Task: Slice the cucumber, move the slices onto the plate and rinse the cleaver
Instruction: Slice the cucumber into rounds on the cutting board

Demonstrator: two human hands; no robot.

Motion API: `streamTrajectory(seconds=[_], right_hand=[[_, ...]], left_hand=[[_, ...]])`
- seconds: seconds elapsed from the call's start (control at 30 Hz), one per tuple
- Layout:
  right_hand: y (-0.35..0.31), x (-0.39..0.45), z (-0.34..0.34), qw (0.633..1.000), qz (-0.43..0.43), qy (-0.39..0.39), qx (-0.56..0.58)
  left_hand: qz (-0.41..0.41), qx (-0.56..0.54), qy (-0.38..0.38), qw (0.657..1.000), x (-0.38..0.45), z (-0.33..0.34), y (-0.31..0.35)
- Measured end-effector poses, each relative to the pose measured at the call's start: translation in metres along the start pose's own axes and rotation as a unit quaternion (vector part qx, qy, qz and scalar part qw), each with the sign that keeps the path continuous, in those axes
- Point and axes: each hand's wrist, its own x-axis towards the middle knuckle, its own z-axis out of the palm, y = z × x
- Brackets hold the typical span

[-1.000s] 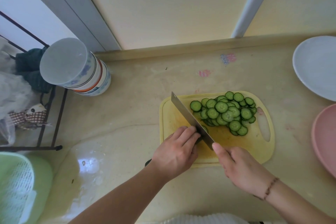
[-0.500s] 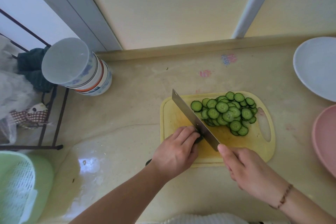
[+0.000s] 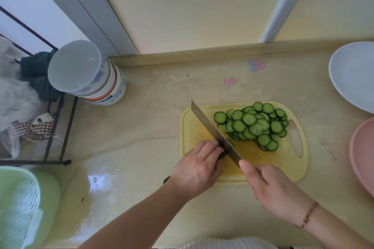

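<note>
Beige table [image 3: 153, 119], yellow cutting board [image 3: 291, 170]. Left hand [image 3: 197, 169] grip curled on cucumber [image 3: 222, 154] stub; right hand [image 3: 271, 188] grips cleaver [image 3: 212, 130]. Slices [image 3: 253, 124] piled on board; plate [image 3: 352, 75] far right.

The rectangular steel cleaver blade [image 3: 210, 127] is smooth, brushed metal with a dull sheen. Under it, the pale yellow plastic cutting board [image 3: 291, 168] looks matt and stained. The cream stone-like desk [image 3: 153, 119] is polished, with a glossy wet patch at 8 o'clock. At 10 o'clock the stacked glazed ceramic bowls [image 3: 105, 89] shine. The white round plate [image 3: 352, 75] at 2 o'clock looks smooth and glossy. The green plastic basket [image 3: 22, 204] has a perforated mesh wall.
</note>
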Motion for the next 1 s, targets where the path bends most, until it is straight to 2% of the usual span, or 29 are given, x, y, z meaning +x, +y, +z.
streamTrajectory(seconds=[0.27, 1.0], right_hand=[[0.003, 0.018, 0.003, 0.999, 0.018, -0.013, 0.026], [-0.003, 0.003, 0.002, 1.000, -0.008, -0.008, 0.022]], left_hand=[[-0.012, -0.012, -0.008, 1.000, -0.002, 0.000, 0.002], [-0.016, -0.009, 0.002, 1.000, 0.001, -0.002, 0.000]])
